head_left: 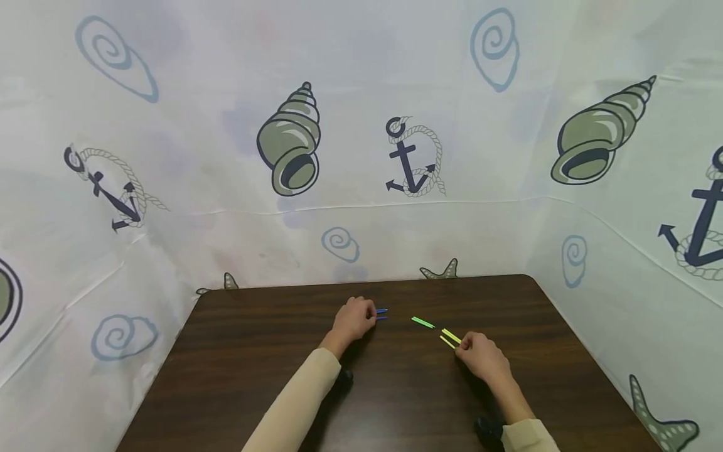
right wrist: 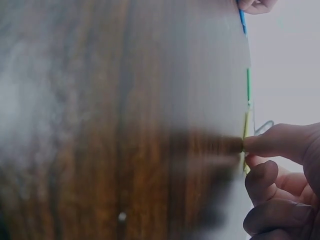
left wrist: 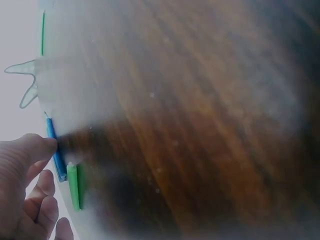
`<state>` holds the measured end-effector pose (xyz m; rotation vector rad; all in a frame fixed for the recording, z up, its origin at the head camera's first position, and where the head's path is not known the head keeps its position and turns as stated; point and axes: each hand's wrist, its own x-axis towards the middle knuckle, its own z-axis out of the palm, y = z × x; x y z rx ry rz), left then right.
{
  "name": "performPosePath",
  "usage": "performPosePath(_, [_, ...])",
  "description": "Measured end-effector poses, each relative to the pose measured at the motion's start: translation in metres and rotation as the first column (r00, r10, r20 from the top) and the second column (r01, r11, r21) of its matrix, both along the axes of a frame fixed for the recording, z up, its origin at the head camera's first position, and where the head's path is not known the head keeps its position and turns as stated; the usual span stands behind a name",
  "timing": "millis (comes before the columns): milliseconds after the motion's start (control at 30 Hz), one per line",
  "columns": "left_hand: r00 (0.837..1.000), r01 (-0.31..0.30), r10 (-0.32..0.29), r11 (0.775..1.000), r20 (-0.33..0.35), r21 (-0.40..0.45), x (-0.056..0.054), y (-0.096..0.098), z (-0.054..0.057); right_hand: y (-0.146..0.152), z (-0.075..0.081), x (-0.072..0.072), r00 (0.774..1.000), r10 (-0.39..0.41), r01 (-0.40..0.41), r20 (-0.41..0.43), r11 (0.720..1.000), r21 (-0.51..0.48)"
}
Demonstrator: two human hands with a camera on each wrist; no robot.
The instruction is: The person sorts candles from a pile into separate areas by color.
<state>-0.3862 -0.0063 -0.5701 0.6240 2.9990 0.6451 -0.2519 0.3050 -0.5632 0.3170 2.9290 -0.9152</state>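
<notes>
My left hand [head_left: 354,319] is at the back middle of the table, pinching a thin blue candle [left wrist: 58,162] between thumb and fingers. Two blue ends [head_left: 382,311] stick out past its fingertips in the head view. Right beside them in the left wrist view is a short green candle [left wrist: 74,187], which the hand hides from the head camera. Farther right, my right hand [head_left: 482,356] pinches at the near ends of thin yellow candles [head_left: 450,336]; its other fingers are curled. Between the hands lie green candles [head_left: 422,322], close together and slanted.
A dark brown wooden table [head_left: 395,389] with rounded far corners bears everything. White cloth printed with shells and anchors [head_left: 415,157] hangs behind it and along both sides. A dark strap piece [head_left: 344,378] sits under my left wrist, another [head_left: 487,428] under my right.
</notes>
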Motion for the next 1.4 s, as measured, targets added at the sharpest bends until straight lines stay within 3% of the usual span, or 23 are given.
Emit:
performPosePath(433, [0.999,-0.036,0.036,0.999,-0.01,-0.018,-0.002,-0.003,-0.001,0.001,0.0,-0.001,1.0,-0.01,0.01,0.008,1.0,-0.014])
performPosePath(1000, [0.995,-0.065,0.062,0.997,-0.079,-0.044,0.002,-0.013,-0.006,-0.01,-0.005,-0.006,1.0,-0.005,0.006,0.003,0.999,-0.053])
performPosePath(1233, [0.993,-0.001,0.001,1.0,-0.116,0.003,0.003,-0.016,-0.001,-0.011,-0.003,-0.007,0.999,-0.015,0.012,-0.031,0.995,-0.095])
performPosePath(1400, [0.99,0.115,-0.112,0.993,-0.087,0.03,0.006,-0.026,0.005,-0.017,0.0,-0.01,0.999,0.004,-0.008,-0.035,0.994,-0.107])
